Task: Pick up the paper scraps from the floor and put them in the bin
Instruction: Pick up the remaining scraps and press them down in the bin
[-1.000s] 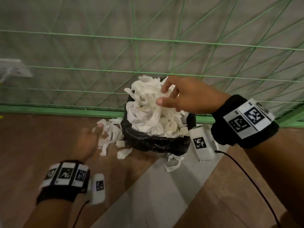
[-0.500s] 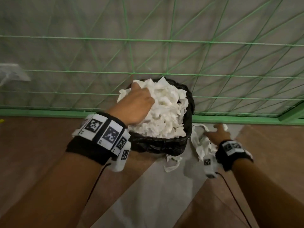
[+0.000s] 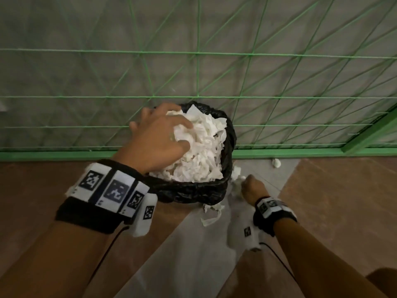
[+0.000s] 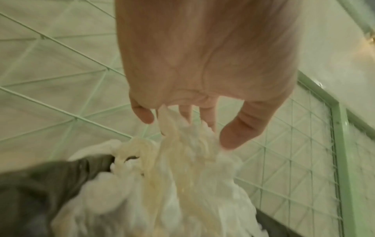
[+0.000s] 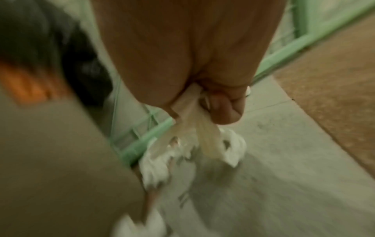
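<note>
The small round bin lined with a black plastic bag (image 3: pixel 199 191), at the foot of the green wire fence, is heaped, so the spread-fingered left hand (image 3: pixel 160 139) pressing its white crumpled paper scraps (image 3: pixel 202 155) could spill some, while the right hand (image 3: pixel 253 187) clenches floor scraps (image 5: pixel 194 128) beside its right edge.

Dim, even indoor light with soft shadows and no glare. The head view is fairly sharp, its green mesh (image 3: pixel 257 82) bowed by wide-angle distortion toward 3 and 9 o'clock. Both wrist views are washed out, the right one heavily motion-blurred.
</note>
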A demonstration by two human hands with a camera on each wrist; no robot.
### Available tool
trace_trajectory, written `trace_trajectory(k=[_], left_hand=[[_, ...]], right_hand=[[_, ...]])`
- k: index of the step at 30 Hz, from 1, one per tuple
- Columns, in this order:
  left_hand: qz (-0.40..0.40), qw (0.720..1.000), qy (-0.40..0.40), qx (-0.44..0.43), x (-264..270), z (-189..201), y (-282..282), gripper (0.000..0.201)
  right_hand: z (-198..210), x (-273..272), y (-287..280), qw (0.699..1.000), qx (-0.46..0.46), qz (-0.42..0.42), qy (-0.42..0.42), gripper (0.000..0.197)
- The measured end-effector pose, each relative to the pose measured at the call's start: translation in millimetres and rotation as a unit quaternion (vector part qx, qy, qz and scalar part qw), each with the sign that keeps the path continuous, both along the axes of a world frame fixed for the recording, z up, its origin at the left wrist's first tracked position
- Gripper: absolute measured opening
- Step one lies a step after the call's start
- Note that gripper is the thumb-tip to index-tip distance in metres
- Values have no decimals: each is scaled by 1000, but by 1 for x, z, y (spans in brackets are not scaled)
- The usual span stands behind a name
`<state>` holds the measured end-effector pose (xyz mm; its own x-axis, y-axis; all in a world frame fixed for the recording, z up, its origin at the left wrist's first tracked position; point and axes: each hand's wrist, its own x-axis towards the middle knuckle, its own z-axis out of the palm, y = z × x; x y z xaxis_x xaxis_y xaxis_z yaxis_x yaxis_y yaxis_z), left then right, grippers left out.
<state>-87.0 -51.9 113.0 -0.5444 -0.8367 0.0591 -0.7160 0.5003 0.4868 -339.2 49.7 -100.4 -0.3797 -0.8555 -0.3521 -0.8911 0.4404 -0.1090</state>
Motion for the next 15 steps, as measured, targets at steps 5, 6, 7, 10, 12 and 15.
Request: trace_trajectory(k=[5,6,7,10,12,15], left_hand=[[10,975,222,14,31,11,-14,48],[41,962,269,8,41,8,-20,46],[85,945,315,11,54,-1,-28,43],[263,900,346,39,99,-59,-58,33],[313,921,216,82,128,-113,-67,51],[278,943,12,181,150,-187,-49,90]], right_hand=[[105,-16,-22,971,-170,-130,-104,22],[129,-12,-28,950,-211,-171,-157,22],[153,-9,-33,918,-253,-210,-220,24],[227,16,-39,815,-353,-266,-375,13],[265,36,-40,798,-391,-216,-404,10],[295,62,-45,802,-447,-128,-374,32]])
